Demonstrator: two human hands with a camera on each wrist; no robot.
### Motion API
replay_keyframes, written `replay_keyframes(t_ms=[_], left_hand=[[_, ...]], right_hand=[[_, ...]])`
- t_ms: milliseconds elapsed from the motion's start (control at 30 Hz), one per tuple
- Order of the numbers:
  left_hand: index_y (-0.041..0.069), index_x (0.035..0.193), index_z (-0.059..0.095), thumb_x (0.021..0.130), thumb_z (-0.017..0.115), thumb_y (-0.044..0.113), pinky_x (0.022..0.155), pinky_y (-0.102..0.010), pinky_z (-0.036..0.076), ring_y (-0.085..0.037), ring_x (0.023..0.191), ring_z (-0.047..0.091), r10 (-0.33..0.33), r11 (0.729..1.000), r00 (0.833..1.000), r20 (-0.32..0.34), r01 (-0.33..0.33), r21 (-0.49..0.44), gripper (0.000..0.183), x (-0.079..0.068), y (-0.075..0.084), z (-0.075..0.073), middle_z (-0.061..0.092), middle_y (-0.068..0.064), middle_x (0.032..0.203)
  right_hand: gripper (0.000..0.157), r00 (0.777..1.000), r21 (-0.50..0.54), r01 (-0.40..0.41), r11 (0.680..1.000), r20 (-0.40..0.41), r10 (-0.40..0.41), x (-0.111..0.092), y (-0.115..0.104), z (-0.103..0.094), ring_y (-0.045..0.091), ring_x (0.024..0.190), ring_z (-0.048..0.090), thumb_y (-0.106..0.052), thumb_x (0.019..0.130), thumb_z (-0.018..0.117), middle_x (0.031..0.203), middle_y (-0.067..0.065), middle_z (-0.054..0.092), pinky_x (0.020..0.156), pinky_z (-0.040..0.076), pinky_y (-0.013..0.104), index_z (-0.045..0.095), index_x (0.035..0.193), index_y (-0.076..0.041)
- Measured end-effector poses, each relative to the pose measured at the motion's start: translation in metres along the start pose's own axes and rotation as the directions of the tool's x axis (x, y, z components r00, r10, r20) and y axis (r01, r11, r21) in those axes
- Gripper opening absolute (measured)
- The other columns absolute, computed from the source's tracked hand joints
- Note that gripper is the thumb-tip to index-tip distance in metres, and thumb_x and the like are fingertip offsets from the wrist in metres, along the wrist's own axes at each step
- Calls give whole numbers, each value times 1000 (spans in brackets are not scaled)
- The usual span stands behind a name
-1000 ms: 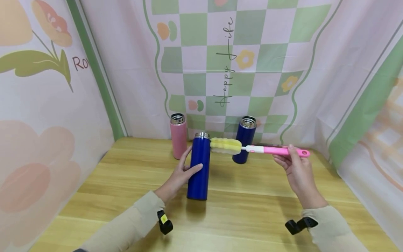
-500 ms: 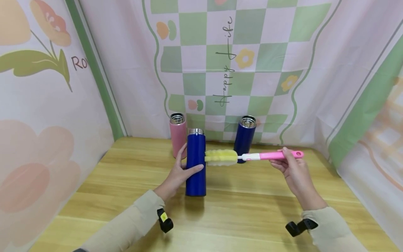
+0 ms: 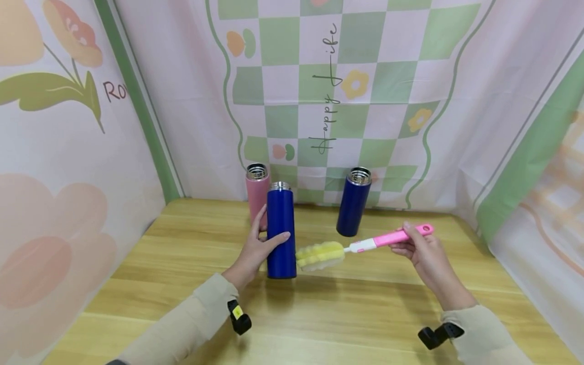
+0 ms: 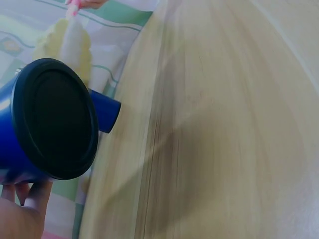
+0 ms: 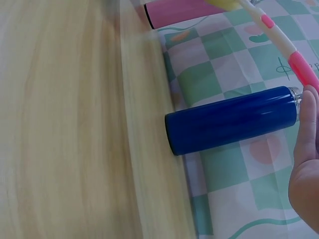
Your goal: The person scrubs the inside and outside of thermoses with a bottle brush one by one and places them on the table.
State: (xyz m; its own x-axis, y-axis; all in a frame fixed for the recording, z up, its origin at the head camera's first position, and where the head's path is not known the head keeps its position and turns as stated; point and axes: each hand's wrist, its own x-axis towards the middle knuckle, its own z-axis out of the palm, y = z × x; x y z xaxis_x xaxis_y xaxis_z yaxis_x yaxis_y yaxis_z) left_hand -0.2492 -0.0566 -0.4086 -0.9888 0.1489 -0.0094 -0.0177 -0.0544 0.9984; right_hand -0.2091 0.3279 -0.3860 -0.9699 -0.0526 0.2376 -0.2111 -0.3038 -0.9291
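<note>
In the head view my left hand (image 3: 250, 253) grips a blue bottle (image 3: 281, 233) around its middle, thumb across the front. The bottle is lidless, nearly upright and held above the table; its black base (image 4: 56, 119) fills part of the left wrist view. My right hand (image 3: 426, 261) pinches the pink handle of a bottle brush (image 3: 363, 246). The brush's yellow sponge head (image 3: 321, 255) lies at the lower right side of the held bottle; whether they touch I cannot tell. The bottle's inside is hidden.
A lidless pink bottle (image 3: 257, 195) stands behind the held one, partly covered by it. Another lidless blue bottle (image 3: 354, 203) stands at the back right. Behind them hangs a checked cloth (image 3: 319, 86). The wooden table (image 3: 347, 314) stretches in front.
The brush has slid from near the bottle's top down along its right side, its head now tipped lower. The held bottle has shifted slightly left and back. The standing blue bottle is fully uncovered.
</note>
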Motion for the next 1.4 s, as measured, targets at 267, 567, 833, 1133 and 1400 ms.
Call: replay_keyframes(t_ms=[267,567,833,1133,1400], left_hand=[[52,154,21,85,81,37,96,-53,48,-36,114,58,57,998,998,-7,-57,-26,93,1,0,0,39,-16,138],[50,153,26,88,79,30,91,-48,52,-34,110,61,63,997,998,-31,-64,-32,86,-2,2,0,56,-18,128],[43,156,26,90,75,27,88,-50,53,-35,111,63,70,996,998,-5,-70,-52,83,-2,2,-1,59,-22,129],[41,154,30,92,72,25,87,-51,54,-36,113,63,45,998,999,14,-45,-43,77,-4,-1,0,57,-23,136],[44,153,32,93,70,22,86,-50,55,-35,113,63,21,998,999,35,-19,-63,74,-3,-4,1,57,-22,137]], right_hand=[[27,999,-72,-29,997,33,31,-3,6,-4,15,76,71,-18,107,48,90,8,72,74,57,27,71,98,-7],[26,999,-67,-14,998,39,17,0,7,-6,15,77,71,-19,107,48,91,8,72,75,57,27,69,100,-6],[25,999,-57,-16,998,33,18,2,7,-6,15,77,70,-19,107,48,91,8,71,75,57,27,68,100,-6],[26,1000,-13,8,1000,-7,-9,5,6,-2,15,78,71,-19,107,49,91,9,72,76,57,26,69,99,-5],[27,998,20,44,999,-52,-43,10,4,0,15,78,71,-20,107,49,91,10,72,76,56,25,68,98,-4]])
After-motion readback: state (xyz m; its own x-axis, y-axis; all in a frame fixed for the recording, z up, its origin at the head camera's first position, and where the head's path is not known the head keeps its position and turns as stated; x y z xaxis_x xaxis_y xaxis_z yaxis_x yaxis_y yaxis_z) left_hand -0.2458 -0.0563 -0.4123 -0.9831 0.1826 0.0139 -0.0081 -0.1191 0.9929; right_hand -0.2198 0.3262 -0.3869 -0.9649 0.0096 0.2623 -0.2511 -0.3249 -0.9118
